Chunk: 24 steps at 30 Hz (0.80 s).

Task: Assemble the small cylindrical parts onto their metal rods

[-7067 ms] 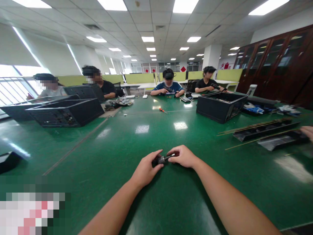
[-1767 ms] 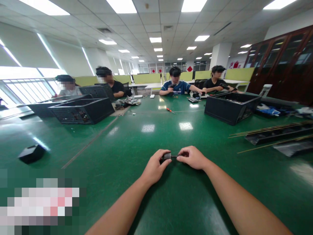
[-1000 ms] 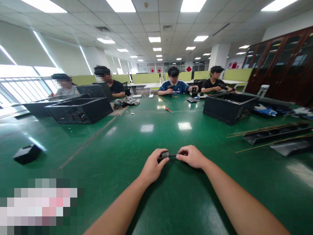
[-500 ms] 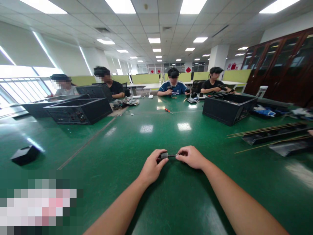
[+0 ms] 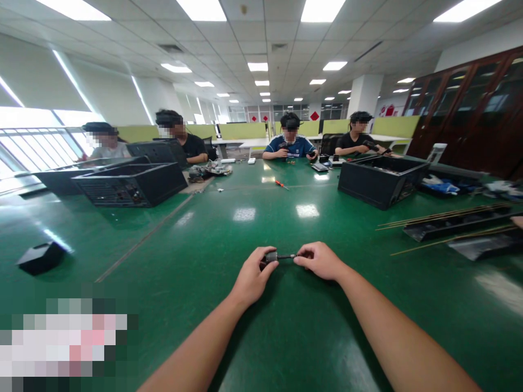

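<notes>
Just above the green table, my left hand pinches a small dark cylindrical part with a greyish body between thumb and fingers. A thin dark rod reaches from that part toward the right. The fingers of my right hand are closed on the rod's far end, and their grip partly hides it. Both hands are close together, a short gap apart, with the rod showing between them.
Black computer cases stand at the left and right. A red screwdriver lies mid-table, a black block far left. Black metal channels and thin rods are at right. Several people sit across the table.
My left hand has shifted slightly left and up with the cylindrical part, and a little more of the rod shows. My right hand has hardly moved.
</notes>
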Available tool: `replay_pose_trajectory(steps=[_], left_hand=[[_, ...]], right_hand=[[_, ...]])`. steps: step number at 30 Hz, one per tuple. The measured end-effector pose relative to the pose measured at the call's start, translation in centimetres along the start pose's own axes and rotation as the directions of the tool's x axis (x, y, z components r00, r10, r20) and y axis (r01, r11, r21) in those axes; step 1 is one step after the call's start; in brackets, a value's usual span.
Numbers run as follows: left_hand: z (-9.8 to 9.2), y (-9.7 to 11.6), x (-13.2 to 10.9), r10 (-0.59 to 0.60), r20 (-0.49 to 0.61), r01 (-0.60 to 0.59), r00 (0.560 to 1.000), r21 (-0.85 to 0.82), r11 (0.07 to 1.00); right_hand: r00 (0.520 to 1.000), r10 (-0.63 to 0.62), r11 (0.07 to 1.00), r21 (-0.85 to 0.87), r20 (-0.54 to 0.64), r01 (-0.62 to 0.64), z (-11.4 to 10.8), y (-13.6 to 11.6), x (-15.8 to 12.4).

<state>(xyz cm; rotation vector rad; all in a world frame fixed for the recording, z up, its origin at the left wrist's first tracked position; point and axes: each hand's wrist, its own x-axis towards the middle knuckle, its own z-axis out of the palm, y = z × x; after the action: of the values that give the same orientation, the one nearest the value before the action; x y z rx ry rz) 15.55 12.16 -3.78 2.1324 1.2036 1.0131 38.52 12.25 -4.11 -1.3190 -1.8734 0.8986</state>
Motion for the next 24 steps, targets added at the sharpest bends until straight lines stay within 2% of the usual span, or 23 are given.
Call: replay_pose_trajectory(steps=[11,15,20,24], left_hand=[[0.05,-0.1,0.04,-0.02,0.002,0.02,1.0,-0.025,0.999],[0.02,-0.2,0.14,-0.07,-0.022,0.069,0.997,-0.072,0.995],[-0.09,-0.69,0.54,-0.198,-0.044,0.181,0.979,-0.248,0.952],[-0.25,-0.07,0.59,-0.348,0.005,0.306,0.937,-0.488,0.817]], right_hand=[[1.0,-0.004,1.0,-0.016,0.002,0.004,0.03,0.33,0.16],[1.0,-0.003,1.0,-0.019,0.003,0.003,0.0,0.34,0.1],[1.0,-0.001,1.0,-0.011,0.016,0.001,0.29,0.59,0.2],[1.0,-0.02,0.999,-0.029,0.012,0.02,0.67,0.8,0.39]])
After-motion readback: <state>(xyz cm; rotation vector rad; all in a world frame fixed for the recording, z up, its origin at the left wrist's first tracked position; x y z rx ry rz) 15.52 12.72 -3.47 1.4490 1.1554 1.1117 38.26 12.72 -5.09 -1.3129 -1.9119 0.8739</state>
